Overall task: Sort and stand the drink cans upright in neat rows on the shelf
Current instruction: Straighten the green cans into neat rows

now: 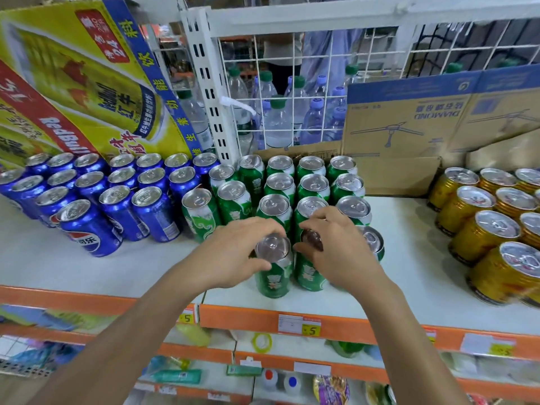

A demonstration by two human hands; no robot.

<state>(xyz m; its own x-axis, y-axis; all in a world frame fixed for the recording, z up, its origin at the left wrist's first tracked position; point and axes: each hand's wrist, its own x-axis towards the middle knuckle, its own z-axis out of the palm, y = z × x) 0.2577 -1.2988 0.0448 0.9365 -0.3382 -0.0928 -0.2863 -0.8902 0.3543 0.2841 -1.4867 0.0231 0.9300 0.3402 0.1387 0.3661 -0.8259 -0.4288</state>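
Green aluminium front can [273, 273], upright on white shelf [409, 273]: your left hand [233, 252] curls round its top; your right hand [336, 247] grips neighbouring green can [308, 274] alongside.

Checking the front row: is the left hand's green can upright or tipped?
Upright: the green can stands on the shelf, lid up, in the left hand.

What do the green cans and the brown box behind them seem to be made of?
The green cans look like thin metal, probably aluminium: shiny bare silver tops with pull tabs, glossy printed sides. The brown box looks like matte cardboard: folded flaps, dull surface.
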